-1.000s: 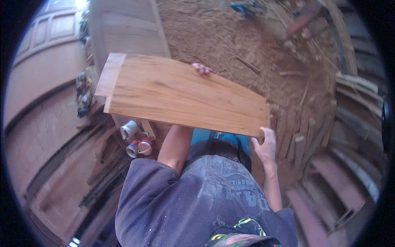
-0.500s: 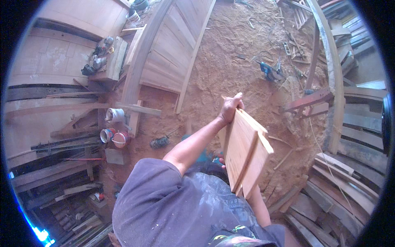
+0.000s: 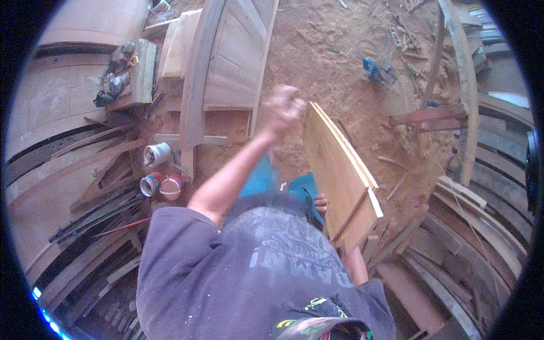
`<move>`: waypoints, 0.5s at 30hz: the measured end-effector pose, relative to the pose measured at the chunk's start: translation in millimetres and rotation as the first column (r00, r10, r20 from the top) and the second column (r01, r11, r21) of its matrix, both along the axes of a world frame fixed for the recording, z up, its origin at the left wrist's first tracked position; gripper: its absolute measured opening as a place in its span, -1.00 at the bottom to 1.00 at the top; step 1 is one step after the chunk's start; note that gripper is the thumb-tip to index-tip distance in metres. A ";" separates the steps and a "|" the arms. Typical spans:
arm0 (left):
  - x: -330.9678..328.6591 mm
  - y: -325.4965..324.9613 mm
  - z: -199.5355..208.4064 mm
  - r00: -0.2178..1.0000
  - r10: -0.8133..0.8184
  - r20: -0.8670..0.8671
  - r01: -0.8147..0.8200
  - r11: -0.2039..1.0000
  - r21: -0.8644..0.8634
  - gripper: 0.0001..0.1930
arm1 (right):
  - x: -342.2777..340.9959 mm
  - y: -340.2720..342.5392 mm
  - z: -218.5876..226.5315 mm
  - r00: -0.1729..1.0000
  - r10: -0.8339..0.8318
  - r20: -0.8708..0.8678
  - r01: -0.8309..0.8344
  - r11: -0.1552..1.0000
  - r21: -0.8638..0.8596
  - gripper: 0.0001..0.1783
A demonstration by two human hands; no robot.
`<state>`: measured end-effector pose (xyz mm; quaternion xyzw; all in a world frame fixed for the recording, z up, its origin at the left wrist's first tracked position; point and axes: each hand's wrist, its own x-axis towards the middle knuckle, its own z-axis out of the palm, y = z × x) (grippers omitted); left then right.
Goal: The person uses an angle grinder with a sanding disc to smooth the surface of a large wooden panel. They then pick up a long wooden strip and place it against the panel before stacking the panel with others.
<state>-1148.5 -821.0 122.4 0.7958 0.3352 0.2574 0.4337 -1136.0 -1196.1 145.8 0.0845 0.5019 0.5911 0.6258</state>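
Note:
A stack of pale wooden panels [image 3: 337, 175], at least two thick, is tilted on edge in front of my body, to the right. My right hand [image 3: 321, 204] grips it from beneath; its fingertips curl round the near left edge, while the panels hide the palm. To the left of the panels' far corner is my left hand [image 3: 283, 107], raised and apart from them. Motion smears its fingers, so their pose is unclear.
A large wooden door [image 3: 232, 68] lies ahead to the left. Several buckets [image 3: 171, 187] stand at left on the dirt ground. A blue power tool [image 3: 378, 71] lies ahead to the right. Stacked planks [image 3: 476, 226] line the right side, and a red-brown beam [image 3: 428, 115] juts inward.
My left hand has come off the panels' far end and moved left. The panels have turned to show more of their broad face, with my right hand still on them.

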 end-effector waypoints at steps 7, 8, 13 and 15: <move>-138.2 132.5 -43.1 0.775 0.304 -0.554 -0.177 0.946 0.271 -0.09 | -29.7 -5.8 -28.5 0.973 -0.027 -0.230 0.033 0.999 0.025 -0.61; -140.8 131.3 -49.2 0.787 0.290 -0.544 -0.135 0.942 0.307 -0.09 | -29.4 -7.5 -27.9 0.971 -0.042 -0.234 0.038 0.999 -0.021 -0.61; -134.0 130.1 -50.5 0.785 0.396 -0.476 -0.209 0.893 0.398 -0.11 | -28.6 -1.4 -44.9 0.973 0.037 -0.228 -0.057 0.995 -0.085 -0.60; -128.9 133.6 -47.1 0.769 0.389 -0.507 -0.202 0.901 0.385 -0.17 | -27.8 5.3 -66.3 0.967 0.028 -0.252 -0.025 1.000 0.015 -0.59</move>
